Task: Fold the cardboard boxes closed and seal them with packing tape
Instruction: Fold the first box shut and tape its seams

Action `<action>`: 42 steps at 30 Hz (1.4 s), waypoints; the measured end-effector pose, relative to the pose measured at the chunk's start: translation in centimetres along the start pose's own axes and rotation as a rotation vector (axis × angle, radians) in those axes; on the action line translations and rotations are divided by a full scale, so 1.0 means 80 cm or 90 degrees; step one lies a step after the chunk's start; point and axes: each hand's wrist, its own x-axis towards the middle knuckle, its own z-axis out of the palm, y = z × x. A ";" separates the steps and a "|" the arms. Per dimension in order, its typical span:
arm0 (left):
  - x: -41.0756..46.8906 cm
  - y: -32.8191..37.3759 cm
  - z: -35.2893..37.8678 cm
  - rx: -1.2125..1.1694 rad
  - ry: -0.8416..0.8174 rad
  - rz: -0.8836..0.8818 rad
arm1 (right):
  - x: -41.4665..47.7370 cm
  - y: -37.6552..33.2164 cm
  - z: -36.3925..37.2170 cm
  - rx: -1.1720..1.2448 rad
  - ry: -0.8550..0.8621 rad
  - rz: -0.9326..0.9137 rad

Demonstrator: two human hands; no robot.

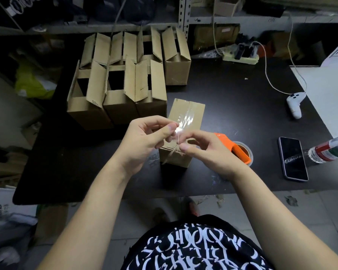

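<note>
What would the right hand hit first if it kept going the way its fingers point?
The strip of clear tape both hands pinch, then probably the left hand, since the right hand points leftward at it; depth is hard to judge.

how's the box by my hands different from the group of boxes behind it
The near box is folded closed; the back boxes have flaps standing open. The near box has tape along its top, its end pinched by the left hand and right hand; the back boxes' tops show none. The near box stands alone; the back boxes are packed side by side. All are plain brown cardboard on the black table.
</note>
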 end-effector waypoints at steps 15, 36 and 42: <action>-0.004 -0.067 -0.005 0.144 0.246 -0.073 | -0.033 0.046 0.007 0.148 0.246 0.289; 0.011 -0.107 -0.011 0.268 0.383 -0.096 | -0.021 0.031 0.016 0.129 0.351 0.379; 0.014 -0.099 -0.025 0.222 0.336 -0.142 | -0.020 0.028 0.002 0.135 0.342 0.407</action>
